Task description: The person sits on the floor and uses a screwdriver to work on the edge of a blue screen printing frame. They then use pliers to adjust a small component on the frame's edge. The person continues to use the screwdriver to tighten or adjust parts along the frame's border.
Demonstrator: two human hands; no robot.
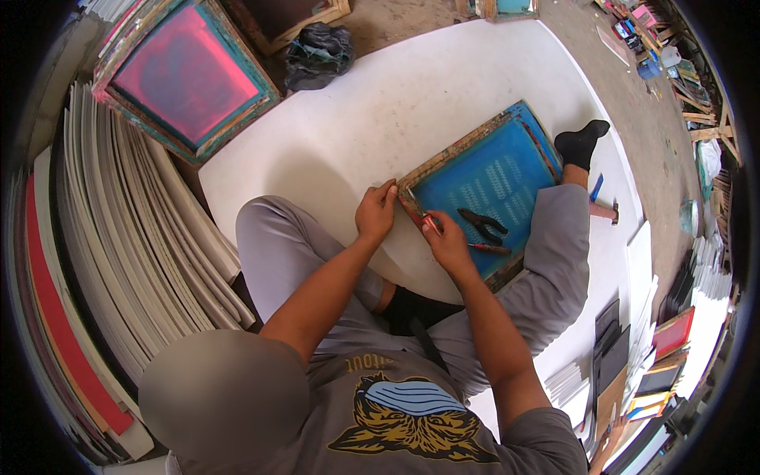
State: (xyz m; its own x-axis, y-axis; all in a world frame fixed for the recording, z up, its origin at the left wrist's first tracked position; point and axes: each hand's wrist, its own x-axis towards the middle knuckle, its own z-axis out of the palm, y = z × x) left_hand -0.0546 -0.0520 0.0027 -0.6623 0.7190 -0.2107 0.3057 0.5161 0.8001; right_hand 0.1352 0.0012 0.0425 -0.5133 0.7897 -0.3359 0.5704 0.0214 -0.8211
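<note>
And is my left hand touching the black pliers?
Apart: the head view shows your left hand at the frame's edge, the black pliers lying on the blue mesh, clearly separated.

Red item, probably a hand tool (right hand covers most). Blue screen, right side partly behind trouser leg. Dark frame, cut off above.
</note>
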